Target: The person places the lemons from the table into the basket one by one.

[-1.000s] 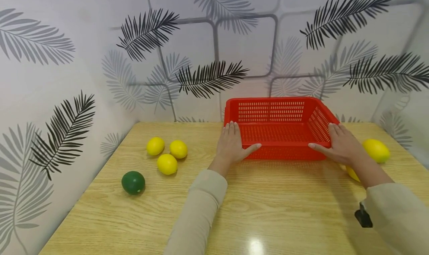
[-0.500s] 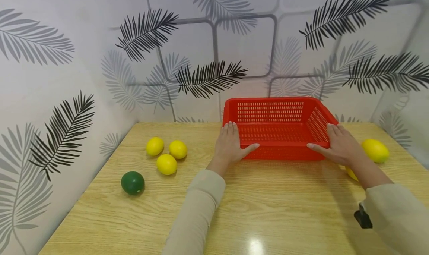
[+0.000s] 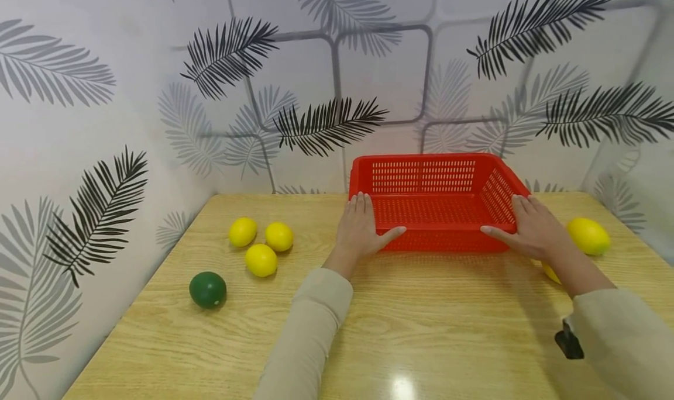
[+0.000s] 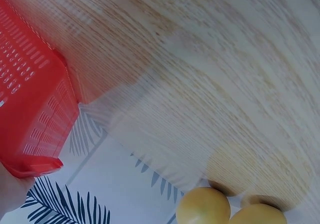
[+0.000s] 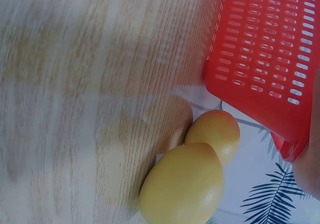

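A red plastic basket (image 3: 432,236) with slotted walls stands near the back of the table in the head view, nothing inside it. My left hand (image 3: 358,230) lies at its near left corner, fingers straight over the rim and thumb stretched along the front. At the near right corner my right hand (image 3: 537,227) mirrors this, with straight fingers and its thumb toward the middle. In the left wrist view the basket (image 4: 35,94) fills the left side; the right wrist view shows its slotted wall (image 5: 260,54) at the upper right.
Three yellow lemons (image 3: 261,260) are grouped left on the wooden table (image 3: 411,318), with a dark green round fruit (image 3: 207,289) nearer. Beyond my right forearm lies a larger yellow fruit (image 3: 588,236); another yellow one (image 3: 550,272) is partly hidden. A leaf-patterned wall (image 3: 210,125) stands behind.
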Available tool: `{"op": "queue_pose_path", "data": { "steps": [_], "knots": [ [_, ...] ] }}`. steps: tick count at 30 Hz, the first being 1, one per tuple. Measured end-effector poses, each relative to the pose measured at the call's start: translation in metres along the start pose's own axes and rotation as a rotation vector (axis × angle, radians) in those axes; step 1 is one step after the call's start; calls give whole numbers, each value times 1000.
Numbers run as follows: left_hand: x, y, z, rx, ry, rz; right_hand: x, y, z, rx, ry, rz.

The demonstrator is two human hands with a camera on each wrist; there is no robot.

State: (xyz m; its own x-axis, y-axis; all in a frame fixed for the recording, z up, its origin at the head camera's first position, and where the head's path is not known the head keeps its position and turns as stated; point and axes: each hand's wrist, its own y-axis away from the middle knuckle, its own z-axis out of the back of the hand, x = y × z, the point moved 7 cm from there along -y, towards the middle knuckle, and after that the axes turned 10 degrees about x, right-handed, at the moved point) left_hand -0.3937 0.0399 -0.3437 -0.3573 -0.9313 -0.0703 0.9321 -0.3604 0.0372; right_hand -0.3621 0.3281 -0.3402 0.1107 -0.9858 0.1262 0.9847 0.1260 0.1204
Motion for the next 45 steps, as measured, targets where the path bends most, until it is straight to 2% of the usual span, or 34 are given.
{"op": "queue_pose_path", "data": {
  "steps": [24,34,45],
  "knots": [
    [0,3,0,-23,30,-15,3,3,-1,-2,17,23],
    [5,5,2,-7,2,-2,8,3,-1,-3,4,20],
    [11,6,1,-18,17,-3,15,2,-1,-36,16,45]
  ]
}}
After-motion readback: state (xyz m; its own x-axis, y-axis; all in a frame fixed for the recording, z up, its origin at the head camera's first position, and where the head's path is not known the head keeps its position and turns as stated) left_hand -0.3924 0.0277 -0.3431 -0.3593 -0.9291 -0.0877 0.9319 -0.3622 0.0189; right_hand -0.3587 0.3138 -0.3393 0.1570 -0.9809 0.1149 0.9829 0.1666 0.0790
